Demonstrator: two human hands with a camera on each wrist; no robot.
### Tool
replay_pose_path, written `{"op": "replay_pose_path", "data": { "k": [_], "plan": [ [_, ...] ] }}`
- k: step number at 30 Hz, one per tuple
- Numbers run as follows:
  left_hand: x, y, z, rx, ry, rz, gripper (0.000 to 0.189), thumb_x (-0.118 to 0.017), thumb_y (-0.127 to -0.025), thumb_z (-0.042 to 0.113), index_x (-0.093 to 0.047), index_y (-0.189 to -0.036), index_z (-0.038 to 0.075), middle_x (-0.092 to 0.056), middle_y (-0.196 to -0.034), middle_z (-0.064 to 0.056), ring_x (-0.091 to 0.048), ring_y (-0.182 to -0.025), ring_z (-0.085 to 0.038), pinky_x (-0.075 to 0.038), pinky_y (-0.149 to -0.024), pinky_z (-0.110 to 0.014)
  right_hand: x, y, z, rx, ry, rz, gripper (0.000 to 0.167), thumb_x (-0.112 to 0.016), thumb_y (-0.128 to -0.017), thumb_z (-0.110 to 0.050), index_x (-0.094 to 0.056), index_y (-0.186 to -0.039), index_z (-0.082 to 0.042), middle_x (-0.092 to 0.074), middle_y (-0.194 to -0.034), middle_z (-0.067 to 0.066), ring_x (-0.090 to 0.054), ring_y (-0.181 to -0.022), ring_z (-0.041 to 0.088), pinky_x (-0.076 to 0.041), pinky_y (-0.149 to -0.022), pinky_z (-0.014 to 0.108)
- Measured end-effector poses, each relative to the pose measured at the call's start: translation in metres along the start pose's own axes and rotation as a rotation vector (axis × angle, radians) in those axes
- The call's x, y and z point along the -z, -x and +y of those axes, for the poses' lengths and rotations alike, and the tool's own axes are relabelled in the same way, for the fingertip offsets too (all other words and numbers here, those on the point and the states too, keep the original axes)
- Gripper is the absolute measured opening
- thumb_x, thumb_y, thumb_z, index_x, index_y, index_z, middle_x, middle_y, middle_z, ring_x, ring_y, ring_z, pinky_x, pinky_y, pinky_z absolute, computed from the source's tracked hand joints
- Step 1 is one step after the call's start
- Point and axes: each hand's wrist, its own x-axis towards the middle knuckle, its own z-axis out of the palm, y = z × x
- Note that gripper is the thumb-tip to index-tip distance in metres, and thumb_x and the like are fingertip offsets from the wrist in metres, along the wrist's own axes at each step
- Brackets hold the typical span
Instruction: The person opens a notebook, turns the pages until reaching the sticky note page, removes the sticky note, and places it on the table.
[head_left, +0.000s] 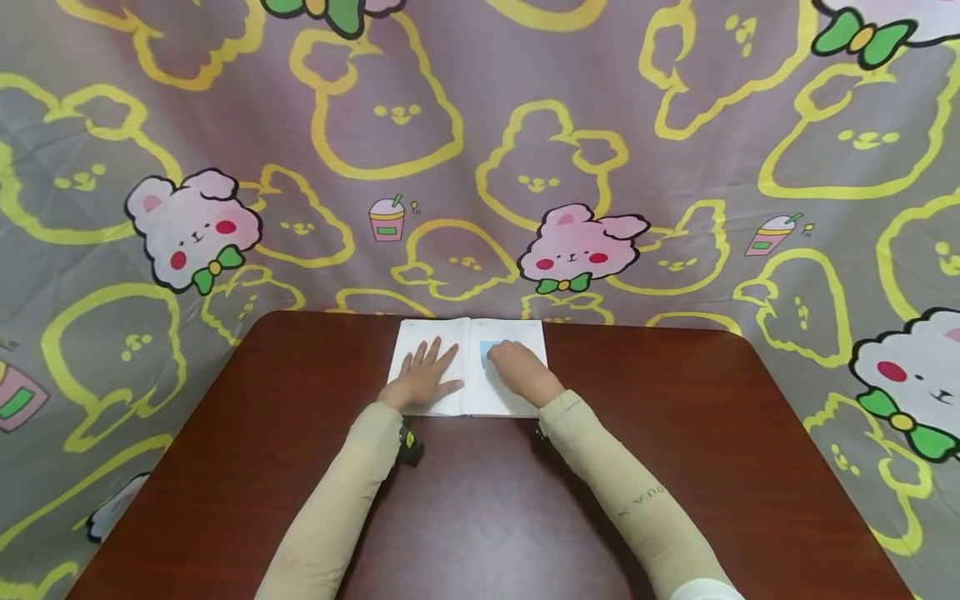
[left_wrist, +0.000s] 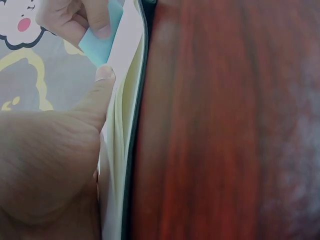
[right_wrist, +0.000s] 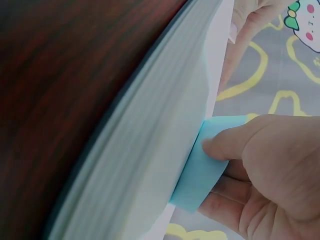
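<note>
An open notebook [head_left: 491,400] with white pages lies at the far side of the table. My left hand [head_left: 423,379] rests on its left page, fingers straight and spread, with the thumb pointing toward the middle fold. Over the right page, my right hand [head_left: 525,375] pinches a small light-blue sticky note [right_wrist: 197,172] between the thumb and curled fingers. The note's lower edge meets the page in the right wrist view; whether it is stuck there I cannot tell. In the left wrist view the blue sticky note [left_wrist: 97,47] stands tilted up from the page.
The notebook lies on a dark reddish-brown table [head_left: 300,358] with rounded far corners. Behind the table hangs a grey curtain [head_left: 465,192] printed with yellow outlines and pink cartoon bears. A dark wrist device [head_left: 410,446] sits beneath the left sleeve.
</note>
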Motion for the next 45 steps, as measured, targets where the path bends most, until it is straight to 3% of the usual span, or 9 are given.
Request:
{"op": "replay_pose_path", "data": {
  "k": [10, 19, 23, 26, 29, 32, 39, 42, 45],
  "plan": [
    [0.001, 0.000, 0.002, 0.009, -0.007, -0.010, 0.078, -0.040, -0.105, 0.056, -0.007, -0.165, 0.020, 0.012, -0.170, -0.016, 0.014, -0.155, -0.042, 0.008, -0.123, -0.062, -0.006, -0.006, 0.010, -0.078, -0.124, 0.046, 0.026, -0.056, -0.097, 0.005, -0.077, -0.110, -0.002, -0.076, -0.102, 0.017, -0.071, -0.096, 0.036, -0.058, -0.084, 0.047],
    [-0.003, -0.004, -0.001, 0.016, -0.033, -0.004, 0.078, -0.039, -0.104, 0.057, -0.006, -0.166, 0.022, 0.012, -0.170, -0.015, 0.014, -0.155, -0.042, 0.006, -0.123, -0.061, -0.002, -0.003, 0.024, -0.119, -0.379, 0.077, 0.031, -0.050, -0.101, 0.002, -0.074, -0.120, 0.001, -0.073, -0.121, 0.016, -0.069, -0.103, 0.023, -0.056, -0.091, 0.040],
    [-0.004, -0.006, -0.003, 0.013, -0.024, 0.008, 0.078, -0.040, -0.104, 0.058, -0.007, -0.166, 0.023, 0.011, -0.170, -0.015, 0.013, -0.155, -0.041, 0.006, -0.123, -0.061, -0.002, -0.001, 0.033, -0.123, -0.500, 0.134, 0.030, -0.049, -0.102, 0.001, -0.075, -0.117, 0.000, -0.075, -0.096, 0.014, -0.047, -0.065, 0.013, -0.045, -0.065, 0.030],
    [-0.006, -0.006, -0.004, 0.017, -0.022, 0.008, 0.079, -0.040, -0.104, 0.059, -0.008, -0.166, 0.023, 0.011, -0.170, -0.014, 0.013, -0.155, -0.041, 0.006, -0.123, -0.061, -0.001, 0.001, 0.039, -0.147, -0.563, 0.182, 0.028, -0.048, -0.103, -0.001, -0.075, -0.111, 0.004, -0.062, -0.071, 0.013, -0.032, -0.055, 0.013, -0.036, -0.057, 0.029],
    [-0.005, -0.003, -0.003, 0.023, -0.040, 0.002, 0.079, -0.038, -0.104, 0.060, -0.006, -0.166, 0.023, 0.012, -0.170, -0.014, 0.013, -0.156, -0.040, 0.006, -0.124, -0.060, 0.003, 0.005, 0.046, -0.179, -0.608, 0.250, 0.029, -0.048, -0.104, -0.002, -0.070, -0.118, 0.009, -0.060, -0.072, 0.021, -0.040, -0.056, 0.016, -0.042, -0.062, 0.034],
    [0.001, 0.004, 0.005, 0.019, -0.031, 0.007, 0.077, -0.040, -0.105, 0.055, -0.010, -0.166, 0.019, 0.008, -0.170, -0.017, 0.010, -0.156, -0.043, 0.004, -0.124, -0.061, 0.010, 0.012, 0.055, -0.210, -0.617, 0.290, 0.031, -0.050, -0.104, -0.004, -0.065, -0.126, 0.012, -0.068, -0.090, 0.028, -0.049, -0.065, 0.021, -0.047, -0.076, 0.042],
    [0.002, 0.005, 0.007, 0.009, -0.008, 0.012, 0.078, -0.040, -0.105, 0.057, -0.009, -0.165, 0.019, 0.011, -0.170, -0.017, 0.013, -0.155, -0.043, 0.008, -0.123, -0.062, 0.020, 0.037, 0.087, -0.270, -0.577, 0.275, 0.035, -0.047, -0.104, -0.004, -0.061, -0.134, 0.009, -0.068, -0.091, 0.024, -0.049, -0.059, 0.020, -0.046, -0.066, 0.038],
    [0.000, 0.003, 0.004, 0.009, 0.001, 0.012, 0.078, -0.040, -0.104, 0.057, -0.008, -0.166, 0.021, 0.011, -0.170, -0.015, 0.013, -0.155, -0.042, 0.009, -0.123, -0.061, 0.020, 0.049, 0.099, -0.278, -0.494, 0.269, 0.035, -0.047, -0.104, -0.003, -0.061, -0.134, 0.007, -0.068, -0.121, 0.027, -0.060, -0.073, 0.025, -0.049, -0.070, 0.039],
    [0.001, 0.005, 0.006, -0.005, 0.008, 0.026, 0.078, -0.041, -0.104, 0.056, -0.011, -0.165, 0.019, 0.009, -0.170, -0.018, 0.012, -0.155, -0.044, 0.008, -0.122, -0.062, 0.018, 0.058, 0.108, -0.256, -0.405, 0.269, 0.034, -0.049, -0.103, 0.000, -0.063, -0.133, 0.005, -0.067, -0.127, 0.024, -0.064, -0.081, 0.027, -0.051, -0.072, 0.042]
  ]
}}
